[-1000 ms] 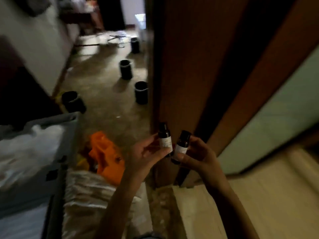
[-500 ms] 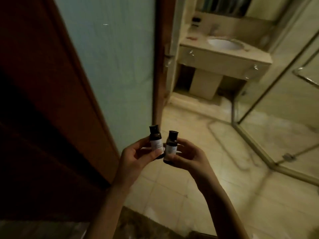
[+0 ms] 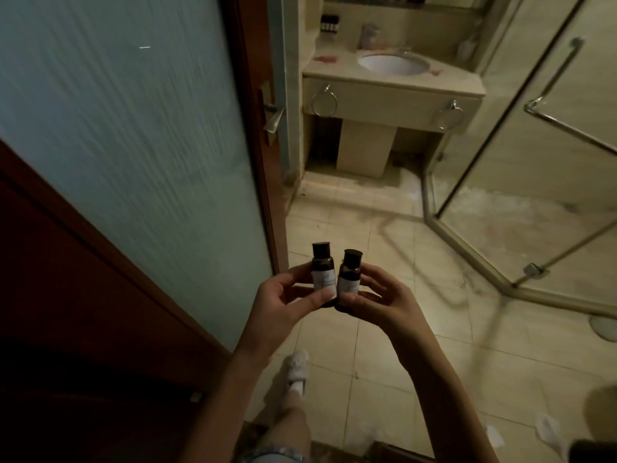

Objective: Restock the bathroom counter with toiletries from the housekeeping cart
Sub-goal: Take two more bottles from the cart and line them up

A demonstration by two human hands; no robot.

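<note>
Left hand: the left hand (image 3: 287, 304) has its fingers curled round a small dark bottle with a black cap and a white label (image 3: 323, 275), thumb across the lower label, fingers behind
Right hand: the right hand (image 3: 380, 304) pinches a second small dark bottle with a black cap and a pale label (image 3: 349, 279) between thumb and fingertips, closed firmly on its lower half
Where the bottles are: both upright, side by side and touching or nearly so, held out over the tiled floor in the near middle of the scene
Destination: the beige stone bathroom counter (image 3: 394, 82) with its white oval basin (image 3: 394, 64) lies far ahead, well apart from the hands; a row of similar dark bottles (image 3: 330, 23) stands at its far left corner
Handling: the bottles look light, stiff and smooth, probably slippery if wet and liable to tip on a narrow base
Where to hold: round the labelled body below the shoulder, not by the cap, setting each base flat
Left side: a frosted glass door in a brown wooden frame (image 3: 133, 128) stands open
</note>
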